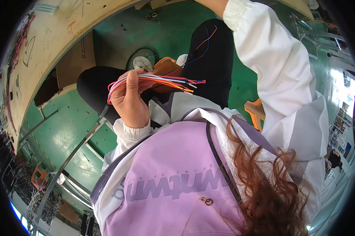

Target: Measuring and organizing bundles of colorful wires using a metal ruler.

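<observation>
My left hand (132, 94) is closed round a bundle of thin wires (167, 80), the thumb pressing on top. Red, white, orange and blue strands show in it. The wires bend in a loop at the left of the hand, and their ends stick out to the right, over my lap. A red and a blue wire (208, 41) lie apart across my right thigh. My right arm (272, 51), in a white sleeve, reaches up to the top edge. Only the wrist of my right hand (213, 4) shows there; its fingers are out of the picture.
A pale wooden table (63, 29) with pen marks curves along the upper left, more wires lying at its far left. Below it stands a cardboard box (77, 59). An orange stool (256, 112) is beside me. Metal frame bars (69, 157) run at the lower left.
</observation>
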Tool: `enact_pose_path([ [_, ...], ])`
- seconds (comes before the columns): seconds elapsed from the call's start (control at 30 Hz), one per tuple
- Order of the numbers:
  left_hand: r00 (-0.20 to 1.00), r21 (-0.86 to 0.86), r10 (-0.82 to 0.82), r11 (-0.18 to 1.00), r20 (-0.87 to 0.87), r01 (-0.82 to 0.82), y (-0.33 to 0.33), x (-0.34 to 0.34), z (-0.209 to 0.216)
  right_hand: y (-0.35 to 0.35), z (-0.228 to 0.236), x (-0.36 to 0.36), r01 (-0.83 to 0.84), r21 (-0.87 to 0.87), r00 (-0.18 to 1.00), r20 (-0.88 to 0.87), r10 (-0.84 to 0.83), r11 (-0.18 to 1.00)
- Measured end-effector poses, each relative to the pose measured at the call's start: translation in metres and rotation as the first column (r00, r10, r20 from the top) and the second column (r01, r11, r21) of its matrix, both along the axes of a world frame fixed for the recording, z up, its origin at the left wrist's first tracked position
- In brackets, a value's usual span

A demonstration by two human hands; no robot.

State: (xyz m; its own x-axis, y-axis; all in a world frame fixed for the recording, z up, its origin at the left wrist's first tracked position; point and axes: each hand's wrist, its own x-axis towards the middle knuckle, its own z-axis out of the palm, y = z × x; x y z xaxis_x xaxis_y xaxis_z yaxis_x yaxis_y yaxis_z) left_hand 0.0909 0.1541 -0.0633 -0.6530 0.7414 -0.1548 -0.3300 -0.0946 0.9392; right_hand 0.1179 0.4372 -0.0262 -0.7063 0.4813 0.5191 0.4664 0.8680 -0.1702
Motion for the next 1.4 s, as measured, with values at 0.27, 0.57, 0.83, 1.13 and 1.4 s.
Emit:
enact_pose_path([
  [0.27, 1.000, 0.001, 0.007, 1.000, 0.008, -0.007, 0.002, -0.001, 0.001, -0.022, 0.015, -0.001, -0.150, 0.306, 0.976, -0.104, 0.190, 0.940],
  [0.57, 0.998, -0.009, 0.054, 0.998, 0.006, -0.054, 0.000, -0.011, 0.004, -0.158, 0.007, 0.120, -0.315, -0.648, 0.948, -0.251, 0.196, 0.694],
  [0.83, 0.999, 0.010, 0.044, 0.999, -0.013, -0.043, 0.005, -0.009, 0.004, -0.184, 0.002, 0.119, -0.169, -0.395, 0.985, -0.083, 0.149, 0.903],
  [1.13, 0.998, 0.028, 0.041, 0.999, 0.041, -0.042, 0.000, -0.010, 0.006, -0.181, 0.001, 0.116, -0.229, -0.359, 0.973, -0.116, 0.200, 0.905],
  [1.4, 0.993, 0.030, 0.071, 0.997, 0.090, -0.074, 0.005, -0.008, 0.009, -0.178, 0.007, 0.120, -0.239, -0.342, 0.970, -0.125, 0.208, 0.909],
])
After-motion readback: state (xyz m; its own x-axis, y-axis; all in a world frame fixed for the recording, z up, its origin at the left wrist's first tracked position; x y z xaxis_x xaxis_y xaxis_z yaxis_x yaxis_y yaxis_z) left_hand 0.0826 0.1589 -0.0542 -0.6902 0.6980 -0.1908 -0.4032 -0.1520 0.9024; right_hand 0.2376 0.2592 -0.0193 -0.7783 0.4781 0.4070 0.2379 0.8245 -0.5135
